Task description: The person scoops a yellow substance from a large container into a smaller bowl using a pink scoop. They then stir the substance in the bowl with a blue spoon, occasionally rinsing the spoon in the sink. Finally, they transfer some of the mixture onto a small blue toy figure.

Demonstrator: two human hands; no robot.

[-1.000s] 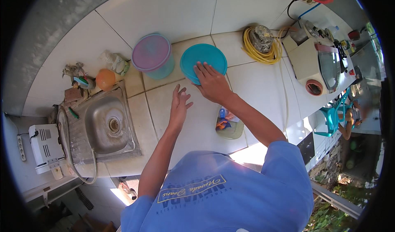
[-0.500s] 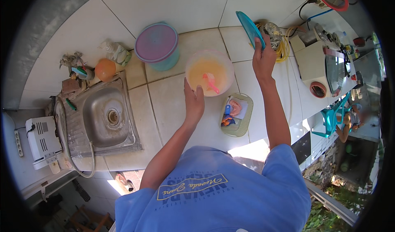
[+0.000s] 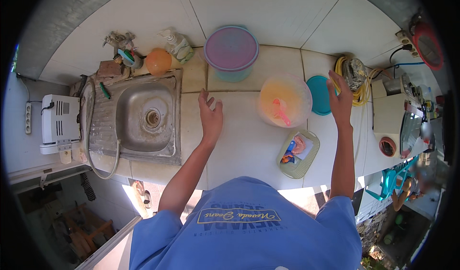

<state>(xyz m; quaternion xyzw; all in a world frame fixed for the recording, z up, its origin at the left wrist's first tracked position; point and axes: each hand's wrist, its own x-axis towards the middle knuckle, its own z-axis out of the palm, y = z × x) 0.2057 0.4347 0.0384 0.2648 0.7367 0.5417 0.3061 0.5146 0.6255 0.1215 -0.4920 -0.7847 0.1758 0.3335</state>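
Note:
My right hand (image 3: 341, 102) is open at the edge of a round teal lid (image 3: 317, 95), its fingers apart. Flat on the counter, the lid lies just right of a translucent pinkish tub (image 3: 303, 114). Pale orange-yellow contents fill the tub, and a pink scoop (image 3: 281, 111) rests in them. Over the counter between the sink and the tub, my left hand (image 3: 211, 119) is open and holds nothing. Nearer me stands a small green basket (image 3: 306, 167) with blue, orange and pink items inside.
A teal bucket (image 3: 233, 73) with a purple lid stands at the wall. To the left are a steel sink (image 3: 143, 100), an orange ball-like object (image 3: 158, 61) and a pump bottle (image 3: 179, 47). A coiled yellow hose (image 3: 362, 95) and a cream oven-like appliance (image 3: 395, 119) are at right.
The teal lid has gone down onto the counter beside the tub, and my right hand has let go. My left hand has moved left, away from the tub. The view has shifted left.

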